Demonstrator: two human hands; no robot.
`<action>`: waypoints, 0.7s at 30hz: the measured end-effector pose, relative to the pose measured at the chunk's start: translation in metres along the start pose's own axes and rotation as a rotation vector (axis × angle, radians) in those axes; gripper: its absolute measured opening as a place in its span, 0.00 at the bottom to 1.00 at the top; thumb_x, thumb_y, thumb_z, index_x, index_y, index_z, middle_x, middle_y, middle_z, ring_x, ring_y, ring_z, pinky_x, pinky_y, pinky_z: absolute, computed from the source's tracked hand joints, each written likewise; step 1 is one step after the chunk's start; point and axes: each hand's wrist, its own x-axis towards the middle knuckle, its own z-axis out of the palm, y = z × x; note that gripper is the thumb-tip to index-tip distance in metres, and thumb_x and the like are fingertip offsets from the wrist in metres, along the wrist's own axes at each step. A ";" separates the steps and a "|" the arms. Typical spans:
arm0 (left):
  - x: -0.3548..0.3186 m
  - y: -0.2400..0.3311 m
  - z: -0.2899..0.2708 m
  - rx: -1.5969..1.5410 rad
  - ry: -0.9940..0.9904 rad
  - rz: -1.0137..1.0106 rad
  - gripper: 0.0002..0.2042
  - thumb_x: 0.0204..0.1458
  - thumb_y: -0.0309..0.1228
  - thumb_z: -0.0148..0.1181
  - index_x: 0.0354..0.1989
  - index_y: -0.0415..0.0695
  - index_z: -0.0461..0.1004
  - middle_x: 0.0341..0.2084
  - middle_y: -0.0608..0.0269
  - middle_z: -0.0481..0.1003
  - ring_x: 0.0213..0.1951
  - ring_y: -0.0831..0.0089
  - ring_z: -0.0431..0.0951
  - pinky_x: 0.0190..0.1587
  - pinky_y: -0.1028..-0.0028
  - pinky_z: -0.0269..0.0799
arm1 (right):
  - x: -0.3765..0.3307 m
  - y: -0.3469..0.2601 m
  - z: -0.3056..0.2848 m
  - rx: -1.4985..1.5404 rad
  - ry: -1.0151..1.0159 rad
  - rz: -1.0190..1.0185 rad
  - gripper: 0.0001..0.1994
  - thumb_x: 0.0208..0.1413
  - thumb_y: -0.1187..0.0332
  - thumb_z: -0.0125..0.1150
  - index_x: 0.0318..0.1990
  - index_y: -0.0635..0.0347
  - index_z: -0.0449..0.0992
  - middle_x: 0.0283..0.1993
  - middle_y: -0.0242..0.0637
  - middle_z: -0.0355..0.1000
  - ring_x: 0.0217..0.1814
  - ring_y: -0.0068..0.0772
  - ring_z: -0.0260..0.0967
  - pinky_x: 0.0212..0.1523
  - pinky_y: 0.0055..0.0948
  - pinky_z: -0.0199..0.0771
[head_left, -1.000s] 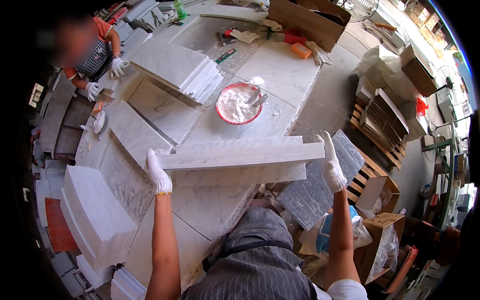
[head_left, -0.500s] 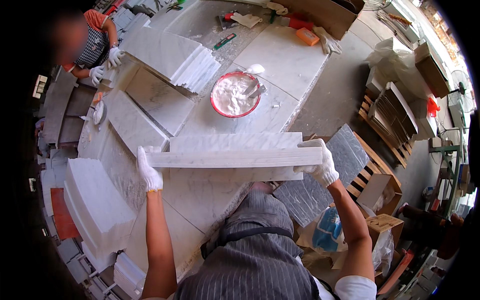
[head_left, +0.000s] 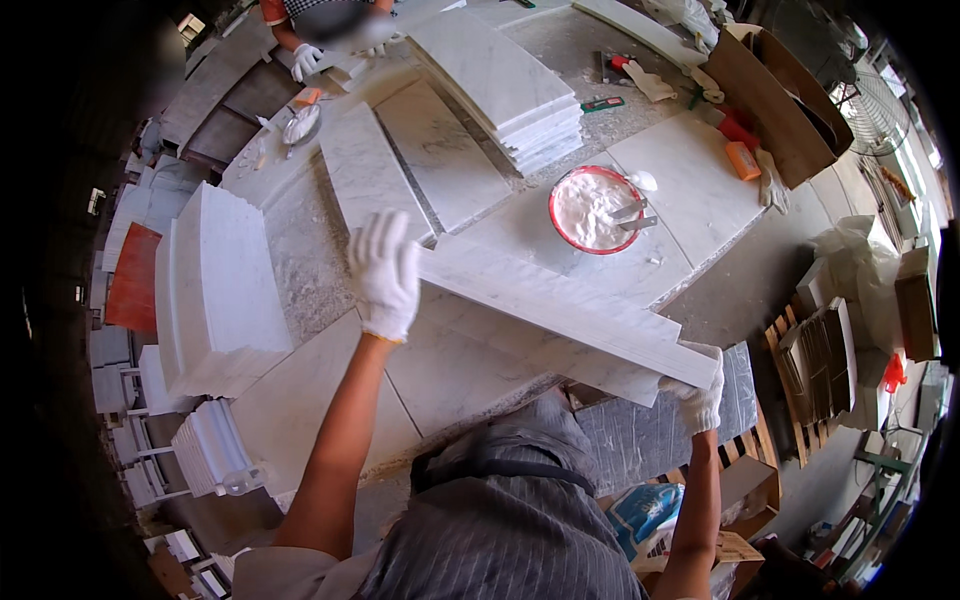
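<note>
Marble strip (head_left: 560, 315) spans left grip (head_left: 385, 272) to right grip (head_left: 697, 392), over bench (head_left: 300, 400); bowl (head_left: 597, 209) beyond strip; slab stack (head_left: 505, 85) farther behind.

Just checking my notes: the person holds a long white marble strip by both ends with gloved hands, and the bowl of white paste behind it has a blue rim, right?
Not quite: the head view shows the bowl has a red rim, not blue. The rest stands: the gloved left hand and right hand hold the long white marble strip by its ends.
</note>
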 end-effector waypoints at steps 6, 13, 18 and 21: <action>-0.072 0.128 -0.034 -0.480 -0.296 0.483 0.28 0.61 0.53 0.44 0.67 0.54 0.60 0.70 0.61 0.53 0.71 0.62 0.50 0.72 0.52 0.41 | 0.001 0.001 -0.003 -0.099 -0.011 -0.123 0.33 0.25 0.62 0.83 0.43 0.64 0.74 0.39 0.37 0.73 0.42 0.32 0.72 0.45 0.31 0.73; -0.164 0.152 -0.075 -0.919 -0.706 0.646 0.19 0.57 0.44 0.55 0.55 0.51 0.74 0.53 0.63 0.74 0.55 0.65 0.72 0.63 0.59 0.62 | 0.000 -0.010 -0.005 -0.191 -0.049 -0.118 0.30 0.34 0.57 0.78 0.43 0.64 0.70 0.39 0.37 0.72 0.42 0.31 0.71 0.45 0.30 0.73; -0.177 0.082 -0.099 -0.857 -0.717 0.500 0.15 0.55 0.41 0.58 0.46 0.47 0.77 0.46 0.63 0.77 0.46 0.64 0.75 0.52 0.65 0.68 | -0.005 -0.015 -0.007 -0.151 -0.051 -0.092 0.28 0.36 0.64 0.75 0.45 0.63 0.69 0.39 0.36 0.72 0.42 0.30 0.71 0.45 0.30 0.74; -0.205 0.046 -0.103 -0.854 -0.712 0.363 0.14 0.55 0.39 0.58 0.46 0.46 0.77 0.45 0.62 0.78 0.44 0.63 0.75 0.49 0.64 0.70 | 0.001 -0.010 -0.002 -0.150 -0.074 -0.079 0.26 0.37 0.66 0.76 0.44 0.62 0.69 0.40 0.36 0.73 0.43 0.30 0.71 0.45 0.30 0.74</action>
